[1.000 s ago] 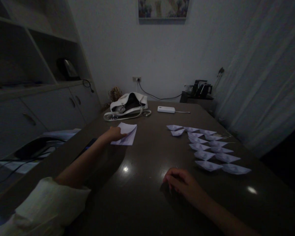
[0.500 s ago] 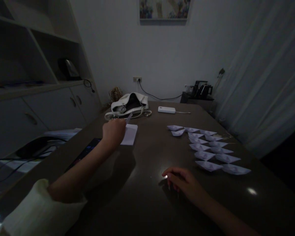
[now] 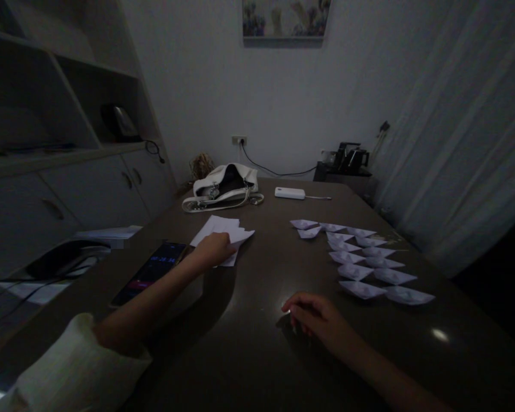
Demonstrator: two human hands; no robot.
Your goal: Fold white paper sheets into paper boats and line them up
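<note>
My left hand [image 3: 216, 249] is closed on a white paper sheet [image 3: 242, 234], whose edge bends up beside the fingers. More white paper [image 3: 212, 224] lies beneath and around it on the table; how many sheets there are I cannot tell. My right hand [image 3: 311, 316] rests on the dark table [image 3: 266, 355] with loosely bent fingers, and nothing shows in it. To its upper right stand several folded paper boats [image 3: 363, 289] in rows, white and small. A phone [image 3: 152, 273] with a lit timer lies left of the paper, partly behind my left forearm.
At the far end sit a white handbag [image 3: 225, 186] and a white power bank [image 3: 289, 193] with a short cable. Beyond the table, a black kettle [image 3: 355, 160] stands at the back right. A cabinet [image 3: 90, 183] runs along the left; a pale curtain [image 3: 446, 137] hangs right.
My left hand has come nearer and slightly right from the paper stack's far edge, bringing a sheet over it. More of the phone shows. My right hand stays where it was.
</note>
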